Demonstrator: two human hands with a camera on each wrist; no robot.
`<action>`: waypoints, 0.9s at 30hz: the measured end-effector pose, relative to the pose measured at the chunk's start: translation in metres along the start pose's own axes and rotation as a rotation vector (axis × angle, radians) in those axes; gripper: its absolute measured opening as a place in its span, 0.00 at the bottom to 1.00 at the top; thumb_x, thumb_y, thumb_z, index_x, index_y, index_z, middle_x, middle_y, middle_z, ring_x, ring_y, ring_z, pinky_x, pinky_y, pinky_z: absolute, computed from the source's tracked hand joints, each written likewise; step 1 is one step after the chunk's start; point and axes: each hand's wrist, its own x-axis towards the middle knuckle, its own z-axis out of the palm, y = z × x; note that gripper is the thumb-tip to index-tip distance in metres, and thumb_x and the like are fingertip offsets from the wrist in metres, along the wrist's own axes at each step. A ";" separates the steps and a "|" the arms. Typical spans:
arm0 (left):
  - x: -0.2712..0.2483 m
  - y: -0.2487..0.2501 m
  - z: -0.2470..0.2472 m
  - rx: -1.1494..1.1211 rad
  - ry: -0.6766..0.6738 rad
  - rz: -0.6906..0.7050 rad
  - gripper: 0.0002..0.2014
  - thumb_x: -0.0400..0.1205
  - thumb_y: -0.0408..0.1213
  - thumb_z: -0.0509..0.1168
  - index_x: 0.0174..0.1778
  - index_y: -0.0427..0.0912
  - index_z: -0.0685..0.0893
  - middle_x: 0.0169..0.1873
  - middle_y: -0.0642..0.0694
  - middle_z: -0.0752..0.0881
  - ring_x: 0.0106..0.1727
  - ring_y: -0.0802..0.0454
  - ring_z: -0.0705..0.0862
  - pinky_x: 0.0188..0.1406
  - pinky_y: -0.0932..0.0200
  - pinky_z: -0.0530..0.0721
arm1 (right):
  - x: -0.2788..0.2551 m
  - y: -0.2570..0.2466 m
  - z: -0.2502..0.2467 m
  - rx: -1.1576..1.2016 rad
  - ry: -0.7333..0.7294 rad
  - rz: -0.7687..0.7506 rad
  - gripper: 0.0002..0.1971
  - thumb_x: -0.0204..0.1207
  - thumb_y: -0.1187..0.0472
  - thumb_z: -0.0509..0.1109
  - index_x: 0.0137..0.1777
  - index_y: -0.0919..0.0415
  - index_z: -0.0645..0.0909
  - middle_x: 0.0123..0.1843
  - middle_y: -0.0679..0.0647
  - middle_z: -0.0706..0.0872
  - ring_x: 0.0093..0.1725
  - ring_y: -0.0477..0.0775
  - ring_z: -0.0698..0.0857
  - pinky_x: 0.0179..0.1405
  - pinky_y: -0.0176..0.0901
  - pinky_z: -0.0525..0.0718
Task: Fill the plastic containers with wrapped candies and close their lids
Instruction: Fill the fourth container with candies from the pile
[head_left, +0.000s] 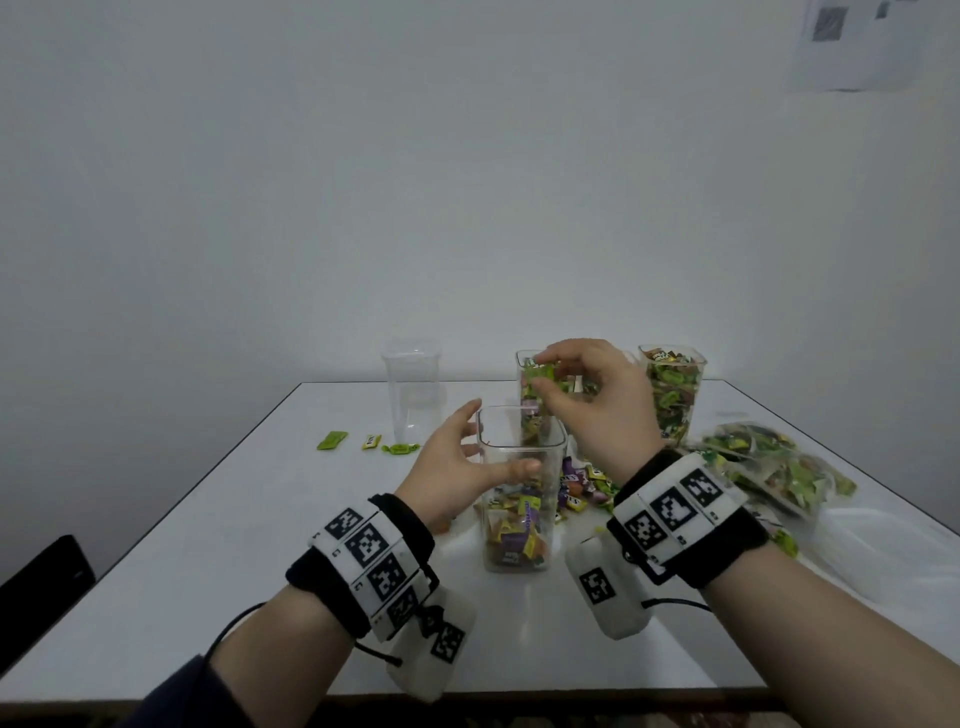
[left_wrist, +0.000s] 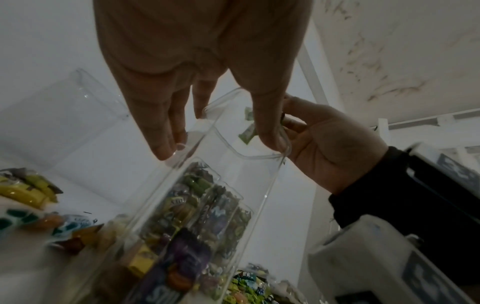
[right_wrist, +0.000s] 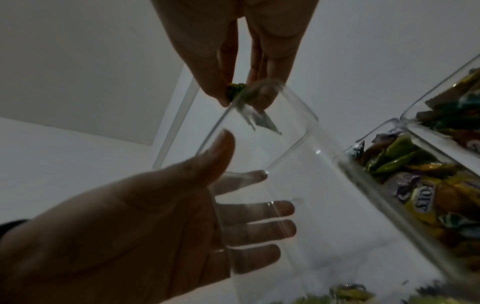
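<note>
White smooth table (head_left: 218, 519); left hand (head_left: 447, 467) spread against clear square container (head_left: 522, 447), right hand (head_left: 587, 395) pinching crinkly green candy (head_left: 537, 373).

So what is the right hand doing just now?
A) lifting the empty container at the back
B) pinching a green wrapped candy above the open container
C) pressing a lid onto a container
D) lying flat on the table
B: the right hand pinches a green wrapped candy between thumb and fingertips over the mouth of the part-filled container, which the left hand steadies with straight fingers.
</note>
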 end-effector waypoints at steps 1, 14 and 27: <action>0.001 -0.003 0.001 -0.009 -0.003 0.004 0.50 0.63 0.45 0.81 0.80 0.53 0.63 0.65 0.50 0.75 0.61 0.54 0.77 0.37 0.76 0.78 | -0.002 0.001 0.006 -0.017 0.003 -0.019 0.13 0.70 0.65 0.76 0.43 0.43 0.83 0.47 0.44 0.84 0.46 0.42 0.84 0.47 0.50 0.87; 0.004 -0.016 0.004 -0.051 0.008 0.059 0.32 0.68 0.35 0.80 0.67 0.48 0.74 0.48 0.48 0.79 0.46 0.59 0.77 0.32 0.78 0.75 | -0.008 0.012 0.031 -0.195 -0.229 -0.020 0.15 0.75 0.62 0.70 0.59 0.48 0.85 0.39 0.47 0.83 0.38 0.41 0.81 0.40 0.24 0.76; 0.004 -0.014 0.002 -0.050 0.007 0.007 0.48 0.64 0.42 0.82 0.78 0.56 0.64 0.61 0.44 0.79 0.66 0.49 0.78 0.62 0.59 0.79 | -0.005 0.012 0.004 -0.296 -0.323 0.020 0.04 0.73 0.58 0.73 0.39 0.54 0.89 0.41 0.43 0.87 0.44 0.37 0.82 0.46 0.27 0.73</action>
